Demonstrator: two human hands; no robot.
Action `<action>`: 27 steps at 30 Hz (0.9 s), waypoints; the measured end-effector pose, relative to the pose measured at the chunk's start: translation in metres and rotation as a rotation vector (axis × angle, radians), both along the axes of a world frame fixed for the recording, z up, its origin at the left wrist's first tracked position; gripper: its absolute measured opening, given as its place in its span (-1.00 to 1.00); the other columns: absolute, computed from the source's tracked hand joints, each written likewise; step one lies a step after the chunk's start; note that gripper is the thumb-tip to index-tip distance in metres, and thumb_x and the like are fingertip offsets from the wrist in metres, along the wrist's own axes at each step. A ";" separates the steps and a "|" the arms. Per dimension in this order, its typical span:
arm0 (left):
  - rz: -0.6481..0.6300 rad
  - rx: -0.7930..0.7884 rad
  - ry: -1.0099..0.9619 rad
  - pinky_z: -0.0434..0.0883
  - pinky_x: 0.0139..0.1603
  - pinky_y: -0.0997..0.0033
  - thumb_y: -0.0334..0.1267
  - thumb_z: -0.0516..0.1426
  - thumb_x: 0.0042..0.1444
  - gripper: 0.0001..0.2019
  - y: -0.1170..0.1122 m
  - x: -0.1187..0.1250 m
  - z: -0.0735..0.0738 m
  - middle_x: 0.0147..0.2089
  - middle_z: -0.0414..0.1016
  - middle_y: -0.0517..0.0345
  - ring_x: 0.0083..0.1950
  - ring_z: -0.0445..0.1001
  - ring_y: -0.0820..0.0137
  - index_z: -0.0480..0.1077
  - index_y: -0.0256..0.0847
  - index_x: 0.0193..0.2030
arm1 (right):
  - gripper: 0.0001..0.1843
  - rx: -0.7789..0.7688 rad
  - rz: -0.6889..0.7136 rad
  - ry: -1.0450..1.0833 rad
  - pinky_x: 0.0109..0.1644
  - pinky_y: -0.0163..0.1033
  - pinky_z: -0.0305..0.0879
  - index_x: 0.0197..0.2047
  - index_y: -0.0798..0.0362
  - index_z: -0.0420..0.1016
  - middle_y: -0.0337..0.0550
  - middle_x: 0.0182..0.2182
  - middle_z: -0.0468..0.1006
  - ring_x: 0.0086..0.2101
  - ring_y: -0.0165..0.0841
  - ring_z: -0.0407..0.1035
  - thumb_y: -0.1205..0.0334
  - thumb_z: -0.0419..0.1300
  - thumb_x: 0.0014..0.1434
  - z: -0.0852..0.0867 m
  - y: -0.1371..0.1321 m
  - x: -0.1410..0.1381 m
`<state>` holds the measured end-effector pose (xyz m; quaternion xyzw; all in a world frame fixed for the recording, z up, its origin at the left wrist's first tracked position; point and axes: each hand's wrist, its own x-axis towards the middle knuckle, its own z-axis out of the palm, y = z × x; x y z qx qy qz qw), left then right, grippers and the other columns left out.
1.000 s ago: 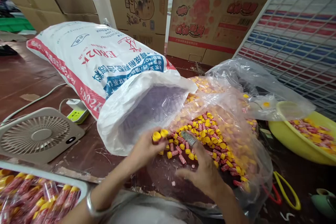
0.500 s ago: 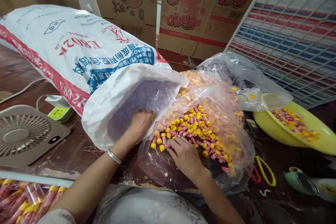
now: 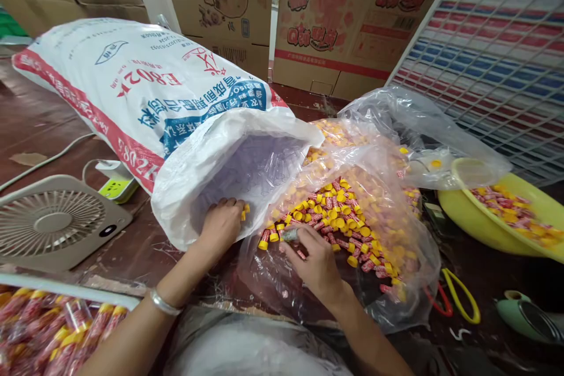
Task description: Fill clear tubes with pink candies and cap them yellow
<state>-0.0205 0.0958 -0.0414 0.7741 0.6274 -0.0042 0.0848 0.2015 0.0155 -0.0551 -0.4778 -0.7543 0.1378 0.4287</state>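
Observation:
My left hand point(image 3: 223, 223) is inside the mouth of a white printed woven sack point(image 3: 207, 91), its fingers curled. Yellow caps point(image 3: 245, 211) of small tubes stick out at its fingertips; the rest of those tubes is hidden. My right hand point(image 3: 315, 261) is at the near left edge of a pile of small red-and-white tubes with yellow caps point(image 3: 335, 205), thumb and fingers apart. A greyish wrap point(image 3: 289, 235) shows at a fingertip of that hand. The pile spills from a clear plastic bag point(image 3: 388, 188) lying open on the dark table point(image 3: 154, 252).
At left are a beige fan point(image 3: 57, 220), a green power socket point(image 3: 117, 189) and a tray edge point(image 3: 88, 285) with larger filled tubes. At right, a yellow basin point(image 3: 476, 229) holds more tubes, near yellow-handled scissors point(image 3: 462, 299). Cardboard boxes point(image 3: 326, 64) and a white wire rack point(image 3: 484, 59) stand behind.
My left hand has pulled back a little toward the sack's rim, with the yellow caps at its fingers. My right hand has lifted and curled slightly. The whole view has shifted a little.

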 end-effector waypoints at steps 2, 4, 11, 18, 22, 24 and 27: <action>0.009 0.004 -0.072 0.42 0.00 0.21 -0.49 0.00 0.16 -0.66 0.002 0.001 0.001 -0.04 0.58 -0.28 0.04 0.52 0.02 0.52 -0.33 -0.02 | -0.94 -0.050 -0.050 0.171 -0.04 -0.16 0.52 -0.14 0.03 0.49 -0.07 -0.19 0.63 -0.16 -0.23 0.56 0.30 0.25 0.30 0.010 0.001 -0.001; -0.012 -0.006 -0.161 0.41 -0.05 0.30 -0.40 0.01 0.22 -0.70 -0.004 -0.001 0.009 -0.06 0.59 -0.17 -0.03 0.54 0.12 0.51 -0.29 -0.01 | -0.87 -0.112 -0.087 0.352 -0.09 -0.18 0.57 -0.10 0.03 0.49 -0.07 -0.19 0.66 -0.20 -0.24 0.59 0.25 0.29 0.28 0.017 0.001 -0.004; -0.080 -0.423 -1.070 0.26 -0.34 0.49 0.05 0.17 0.20 -0.66 -0.065 -0.004 0.047 -0.37 0.43 0.20 -0.34 0.33 0.38 0.47 -0.23 -0.28 | -0.84 -0.105 -0.044 0.579 -0.09 -0.20 0.59 -0.06 0.01 0.57 -0.10 -0.18 0.68 -0.21 -0.25 0.61 0.17 0.29 0.32 0.031 -0.003 -0.015; 0.124 -0.681 -1.484 0.26 -0.35 0.51 -0.04 0.31 0.11 -0.70 -0.086 0.008 0.035 -0.36 0.42 0.21 -0.36 0.29 0.46 0.49 -0.27 -0.24 | -0.54 -0.035 0.264 0.068 0.19 0.01 0.43 0.10 0.07 0.46 0.04 0.00 0.58 0.06 -0.11 0.46 -0.05 0.32 0.28 0.045 -0.011 -0.016; 0.247 -0.806 -1.741 0.41 -0.17 0.43 -0.10 0.38 0.03 -0.67 -0.093 0.015 0.025 -0.28 0.54 0.10 -0.26 0.45 0.38 0.54 -0.30 -0.18 | -0.32 0.125 0.153 -0.079 0.21 0.14 0.39 0.17 0.09 0.31 0.13 0.02 0.50 0.09 -0.01 0.39 -0.09 0.42 0.14 0.031 -0.018 -0.023; 0.279 -0.860 -1.804 0.44 -0.12 0.38 -0.11 0.40 -0.01 -0.66 -0.095 0.019 0.023 -0.25 0.57 0.04 -0.24 0.49 0.34 0.55 -0.31 -0.18 | -0.35 0.159 0.111 -0.076 0.16 0.15 0.41 0.11 0.06 0.31 0.09 -0.05 0.51 0.03 -0.02 0.41 -0.06 0.44 0.11 0.025 -0.018 -0.029; 0.295 -0.917 -1.833 0.46 -0.11 0.33 -0.11 0.42 -0.03 -0.63 -0.099 0.021 0.022 -0.25 0.58 0.01 -0.24 0.52 0.31 0.55 -0.31 -0.17 | -0.36 0.127 0.121 -0.076 0.17 0.18 0.40 0.10 0.03 0.30 0.06 -0.04 0.50 0.03 0.00 0.41 -0.04 0.45 0.08 0.021 -0.017 -0.035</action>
